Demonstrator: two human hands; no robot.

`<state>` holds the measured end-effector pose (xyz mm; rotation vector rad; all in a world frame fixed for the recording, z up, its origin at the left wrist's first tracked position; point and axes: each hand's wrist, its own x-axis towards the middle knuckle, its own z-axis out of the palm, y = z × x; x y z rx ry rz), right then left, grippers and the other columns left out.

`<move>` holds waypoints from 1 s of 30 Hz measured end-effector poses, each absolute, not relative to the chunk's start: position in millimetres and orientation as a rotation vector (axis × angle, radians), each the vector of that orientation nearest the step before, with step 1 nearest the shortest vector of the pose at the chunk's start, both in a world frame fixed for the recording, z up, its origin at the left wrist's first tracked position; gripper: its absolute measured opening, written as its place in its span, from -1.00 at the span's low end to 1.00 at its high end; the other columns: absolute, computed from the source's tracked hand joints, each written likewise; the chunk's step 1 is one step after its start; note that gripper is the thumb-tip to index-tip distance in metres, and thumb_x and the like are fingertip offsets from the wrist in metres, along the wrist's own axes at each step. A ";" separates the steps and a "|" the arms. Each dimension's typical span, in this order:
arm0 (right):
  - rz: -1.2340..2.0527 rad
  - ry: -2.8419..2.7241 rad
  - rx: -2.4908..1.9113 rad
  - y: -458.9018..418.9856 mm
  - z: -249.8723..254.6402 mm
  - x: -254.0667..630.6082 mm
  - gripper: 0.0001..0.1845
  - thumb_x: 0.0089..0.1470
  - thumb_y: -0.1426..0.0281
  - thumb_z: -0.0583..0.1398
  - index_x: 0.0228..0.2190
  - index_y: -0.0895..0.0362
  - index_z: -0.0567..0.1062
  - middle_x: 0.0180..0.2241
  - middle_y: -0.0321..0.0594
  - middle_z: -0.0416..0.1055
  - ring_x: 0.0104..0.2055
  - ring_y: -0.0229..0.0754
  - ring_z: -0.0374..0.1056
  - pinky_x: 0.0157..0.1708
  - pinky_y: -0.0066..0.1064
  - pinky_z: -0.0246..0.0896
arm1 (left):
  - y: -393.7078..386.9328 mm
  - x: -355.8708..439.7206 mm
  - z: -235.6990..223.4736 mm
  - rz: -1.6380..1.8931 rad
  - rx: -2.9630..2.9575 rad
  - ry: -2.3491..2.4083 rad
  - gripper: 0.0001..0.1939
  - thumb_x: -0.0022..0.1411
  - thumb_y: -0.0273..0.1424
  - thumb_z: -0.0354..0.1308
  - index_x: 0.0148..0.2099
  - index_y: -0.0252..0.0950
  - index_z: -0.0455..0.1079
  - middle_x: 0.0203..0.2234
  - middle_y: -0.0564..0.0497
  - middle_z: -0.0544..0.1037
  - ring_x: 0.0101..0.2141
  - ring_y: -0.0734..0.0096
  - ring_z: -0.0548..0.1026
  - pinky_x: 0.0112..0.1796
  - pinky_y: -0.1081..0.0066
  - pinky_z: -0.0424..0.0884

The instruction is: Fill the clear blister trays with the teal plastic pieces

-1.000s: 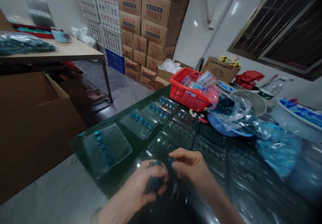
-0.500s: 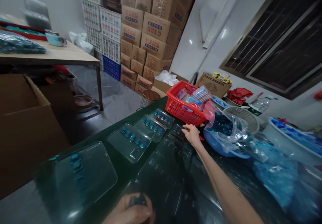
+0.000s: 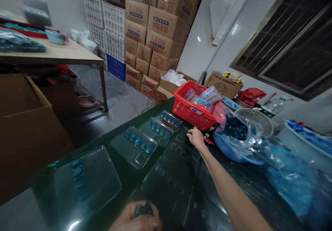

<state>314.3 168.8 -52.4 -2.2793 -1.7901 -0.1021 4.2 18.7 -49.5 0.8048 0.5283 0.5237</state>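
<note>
My left hand (image 3: 135,220) is curled at the bottom edge, closed around small glossy teal pieces (image 3: 144,208). Reaching across the green table, my right hand (image 3: 196,139) has its fingers pressed together at a clear plastic tray (image 3: 183,134) beside the red basket. Whatever those fingertips pinch is hidden. To their left lie three clear trays, each with a row of teal pieces: a far tray (image 3: 178,116), a middle tray (image 3: 147,131) and a nearer tray (image 3: 118,143). A large blurred tray (image 3: 106,172) at the left also holds several teal pieces.
A red basket (image 3: 192,115) with clear packs stands at the table's far end. Right of it, a blue basin (image 3: 228,151) holds an opened bag of teal pieces. More clear trays (image 3: 166,179) lie before me. Stacked cartons (image 3: 160,44) line the back wall.
My right hand has shifted slightly at the far tray, its fingers drawn lower and closer together. My left hand stays low, still around the teal pieces. The view has tilted a little.
</note>
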 end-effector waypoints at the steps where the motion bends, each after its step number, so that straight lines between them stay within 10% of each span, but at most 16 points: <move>1: -0.106 -1.791 -2.278 167.5 -50.6 311.0 -0.77 0.08 0.34 0.06 -0.22 0.19 0.35 -0.18 -0.18 0.30 -0.21 -0.20 0.28 -0.23 -0.24 0.22 | 17.8 4.9 -44.7 0.524 0.772 0.525 -0.80 -0.15 -0.30 0.20 -0.57 -0.38 0.40 -0.72 -0.05 0.40 -0.67 0.58 0.21 -0.65 0.55 0.00; 12: 0.215 -1.833 -1.922 70.4 14.7 230.1 -0.61 0.05 0.36 0.05 -0.05 0.18 0.25 -0.24 -0.10 0.35 -0.24 -0.16 0.29 -0.24 -0.34 0.17 | -1.3 -3.9 -14.8 0.707 0.464 0.507 -0.85 0.04 -0.42 -0.04 -0.35 -0.32 0.33 -0.53 0.03 0.31 -0.66 0.60 0.27 -0.69 0.60 0.02; 18: 1.336 -1.615 -1.263 -30.7 26.0 170.2 -0.76 -0.03 0.42 0.14 -0.24 0.11 0.43 -0.31 -0.26 0.39 -0.27 -0.23 0.32 -0.28 -0.43 0.20 | -10.6 1.1 -8.9 0.635 0.598 0.396 -0.85 -0.01 -0.51 -0.06 -0.38 -0.36 0.32 -0.54 -0.01 0.30 -0.66 0.55 0.29 -0.74 0.61 -0.07; 30: 1.386 -1.268 -1.245 -64.6 24.0 180.8 -0.87 -0.08 0.42 0.17 -0.39 0.19 0.47 -0.56 -0.32 0.37 -0.53 -0.34 0.25 -0.48 -0.48 0.15 | -32.2 16.3 -4.6 0.605 0.576 0.462 -0.72 0.07 -0.42 -0.04 -0.13 -0.30 0.29 -0.55 0.00 0.35 -0.67 0.55 0.32 -0.67 0.57 0.03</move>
